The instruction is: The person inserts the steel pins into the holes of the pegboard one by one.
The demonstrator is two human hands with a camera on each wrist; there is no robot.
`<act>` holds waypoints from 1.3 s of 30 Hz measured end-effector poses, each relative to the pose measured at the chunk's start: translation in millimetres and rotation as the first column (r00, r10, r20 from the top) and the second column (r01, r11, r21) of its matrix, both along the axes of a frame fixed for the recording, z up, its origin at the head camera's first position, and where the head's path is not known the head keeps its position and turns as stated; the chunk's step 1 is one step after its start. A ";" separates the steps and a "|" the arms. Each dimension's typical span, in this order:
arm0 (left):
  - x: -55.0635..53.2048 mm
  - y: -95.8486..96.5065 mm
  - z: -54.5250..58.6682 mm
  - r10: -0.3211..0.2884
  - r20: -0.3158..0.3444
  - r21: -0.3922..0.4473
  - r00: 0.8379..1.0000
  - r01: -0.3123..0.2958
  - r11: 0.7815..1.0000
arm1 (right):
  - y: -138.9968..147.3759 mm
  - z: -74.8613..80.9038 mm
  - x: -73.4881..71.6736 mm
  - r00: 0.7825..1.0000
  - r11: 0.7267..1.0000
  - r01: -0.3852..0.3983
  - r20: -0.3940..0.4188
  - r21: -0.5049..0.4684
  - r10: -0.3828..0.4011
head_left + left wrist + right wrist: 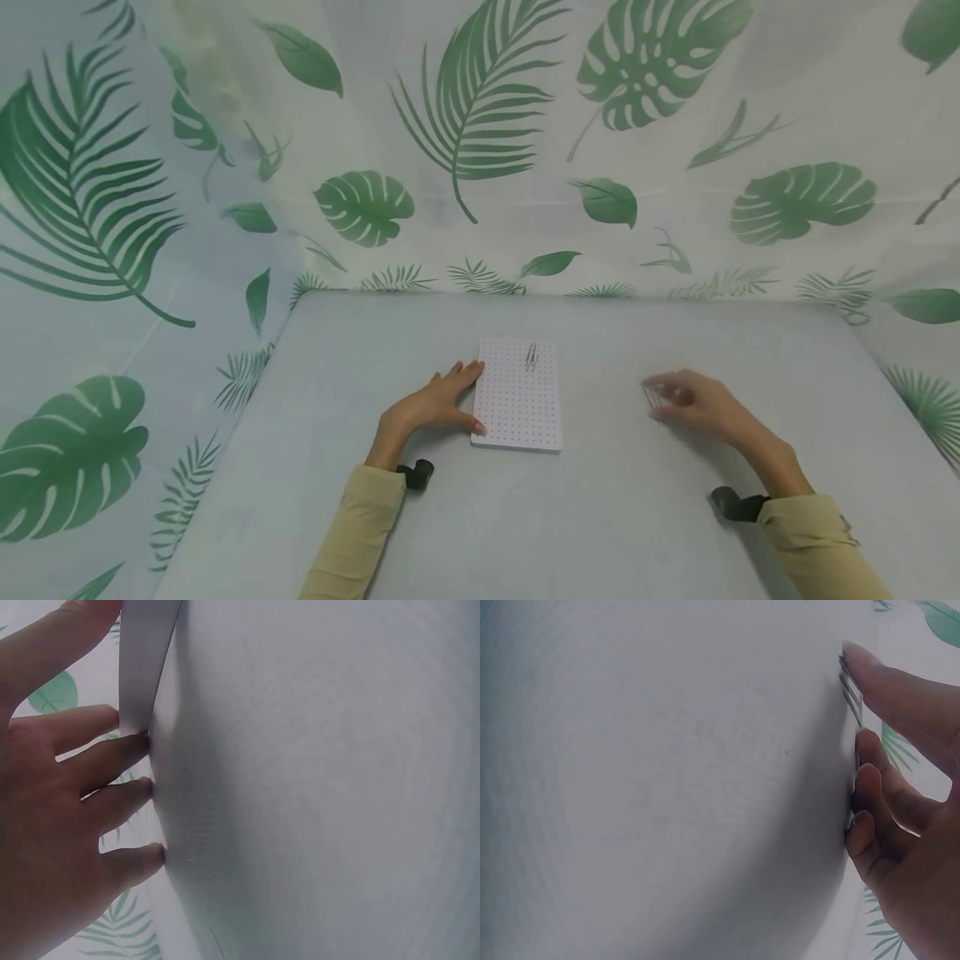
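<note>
A white pegboard (517, 408) with a grid of small holes lies flat on the table. Several thin metal pins (532, 357) lie close together on its upper right part. My left hand (435, 402) is spread at the board's left side, thumb near the lower corner and fingertips at the edge higher up. In the left wrist view, the side of the board (142, 667) shows between thumb and fingers. Off to the right, low over the table, my right hand (693, 402) pinches several thin metal pins (850, 691) between thumb and forefinger, the other fingers curled.
The pale table (600, 517) reaches back to a leaf-printed white curtain (525, 225), which also hangs along the left and right sides. A black wrist device (738, 505) sits at the right cuff, another device (417, 475) at the left.
</note>
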State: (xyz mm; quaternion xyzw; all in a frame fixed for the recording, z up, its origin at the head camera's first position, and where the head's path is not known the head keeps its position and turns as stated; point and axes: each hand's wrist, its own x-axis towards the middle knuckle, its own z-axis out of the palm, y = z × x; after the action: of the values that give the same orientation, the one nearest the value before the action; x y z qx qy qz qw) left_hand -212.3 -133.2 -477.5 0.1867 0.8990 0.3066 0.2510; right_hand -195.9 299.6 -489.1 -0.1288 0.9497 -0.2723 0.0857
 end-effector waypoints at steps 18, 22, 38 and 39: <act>-1.4 -0.7 -0.6 -0.005 -0.003 -0.023 1.000 0.005 1.000 | -0.9 -9.1 1.2 0.988 0.990 0.136 -0.067 -0.037 -0.139; -1.5 -0.2 -1.5 0.002 -0.011 -0.004 1.000 -0.002 1.000 | -1.2 -6.2 1.5 0.984 0.987 0.149 -0.089 -0.056 -0.154; 0.2 2.1 -0.8 0.014 -0.004 -0.008 1.000 -0.014 1.000 | -14.5 4.7 2.3 0.964 0.973 0.189 -0.163 -0.132 -0.210; 0.3 1.9 -0.4 0.015 -0.004 -0.007 1.000 -0.015 1.000 | -16.3 5.4 1.9 0.964 0.973 0.190 -0.166 -0.129 -0.210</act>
State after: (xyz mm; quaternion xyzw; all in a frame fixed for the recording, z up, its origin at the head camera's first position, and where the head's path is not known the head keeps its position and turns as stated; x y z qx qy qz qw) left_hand -212.0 -131.3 -477.8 0.1795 0.9019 0.3052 0.2475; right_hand -194.0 283.3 -483.8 -0.0606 0.9449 -0.3199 -0.0350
